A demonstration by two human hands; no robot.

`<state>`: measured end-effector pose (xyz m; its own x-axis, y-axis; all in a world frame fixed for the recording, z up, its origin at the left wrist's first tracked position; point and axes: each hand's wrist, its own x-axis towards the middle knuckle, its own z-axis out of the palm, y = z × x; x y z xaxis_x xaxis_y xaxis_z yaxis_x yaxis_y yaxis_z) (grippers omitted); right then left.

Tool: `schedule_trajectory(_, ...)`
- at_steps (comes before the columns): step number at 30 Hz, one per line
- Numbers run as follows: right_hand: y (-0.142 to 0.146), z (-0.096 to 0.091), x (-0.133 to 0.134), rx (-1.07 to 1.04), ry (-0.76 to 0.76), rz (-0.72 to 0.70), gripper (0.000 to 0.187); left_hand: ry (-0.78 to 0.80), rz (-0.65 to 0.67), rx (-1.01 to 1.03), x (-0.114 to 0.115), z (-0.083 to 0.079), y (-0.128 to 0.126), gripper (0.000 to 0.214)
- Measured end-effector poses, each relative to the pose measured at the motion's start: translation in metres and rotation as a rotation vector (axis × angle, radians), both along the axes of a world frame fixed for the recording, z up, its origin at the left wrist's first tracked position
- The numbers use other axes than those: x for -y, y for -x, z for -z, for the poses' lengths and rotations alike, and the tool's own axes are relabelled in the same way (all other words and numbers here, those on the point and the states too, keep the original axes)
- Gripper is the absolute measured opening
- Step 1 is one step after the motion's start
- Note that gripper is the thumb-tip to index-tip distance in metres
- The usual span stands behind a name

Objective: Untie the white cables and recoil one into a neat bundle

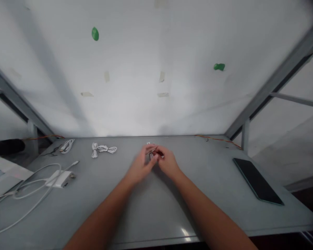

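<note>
A thin dark item [153,150] sits between my fingertips above the far half of the desk [198,194], mostly covered by my own fingers; a bit of white shows just beyond it. The step in hand appears to be close fingertip work on this small piece, and the next move, I judge, calls for a steady pinch and a light touch. My right hand [167,161] curls in from the right of the item, thumb and forefinger together on it. My left hand [142,163] comes from its left, fingers bent, thumb reaching across; whether that hand is clamped on the item or merely steadies it, I cannot tell. Both forearms stretch forward and converge on the item, wrists low over the desk. Left of the item lie two bundled white cables, one upright in view [94,150], one sideways [107,149]. Farther left of it are a white adapter [59,180] and a white box [5,182]; well to its right lies a dark tablet [258,181].
</note>
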<state>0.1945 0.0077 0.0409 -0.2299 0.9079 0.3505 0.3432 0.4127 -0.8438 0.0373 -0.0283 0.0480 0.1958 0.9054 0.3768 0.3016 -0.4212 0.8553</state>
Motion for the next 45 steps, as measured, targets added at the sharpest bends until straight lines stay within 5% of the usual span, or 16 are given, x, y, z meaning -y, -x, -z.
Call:
schedule_trajectory(5, -0.006, -0.014, 0.008, 0.021, -0.007, -0.054, 0.017, 0.148, 0.039, 0.055, 0.0, 0.004, 0.002, 0.045)
schedule_trajectory(9, -0.007, -0.019, 0.011, 0.152, -0.072, -0.019, 0.018, 0.387, -0.015, 0.419, -0.003, 0.008, -0.007, 0.043)
schedule_trajectory(18, -0.01, -0.016, 0.007, 0.205, -0.091, -0.082, 0.015, 1.019, 0.214, 1.135, 0.001, -0.016, -0.005, 0.027)
schedule_trajectory(22, -0.013, -0.016, 0.007, 0.356, -0.289, -0.107, 0.017, 1.203, 0.28, 1.273, 0.0, -0.019, 0.006, 0.026)
schedule_trajectory(26, -0.016, -0.021, 0.007, 0.491, -0.295, -0.126, 0.019, 1.304, 0.296, 1.272, -0.001, -0.017, 0.015, 0.025)
schedule_trajectory(33, -0.043, -0.039, -0.002, 0.656, -0.035, -0.035, 0.018, 1.205, 0.254, 1.045, -0.006, -0.011, 0.019, 0.02)
schedule_trajectory(40, -0.133, -0.044, 0.004, 0.792, 0.424, 0.098, 0.019, 0.894, -0.067, 0.859, -0.019, 0.003, 0.026, 0.015)
schedule_trajectory(43, -0.144, -0.051, -0.003, 0.827, 0.456, 0.138, 0.019, 0.765, -0.145, 0.672, -0.021, 0.008, 0.025, 0.033)
schedule_trajectory(45, -0.125, -0.053, -0.011, 0.756, 0.336, 0.182, 0.018, 0.642, -0.201, 0.449, -0.02, 0.011, 0.024, 0.052)
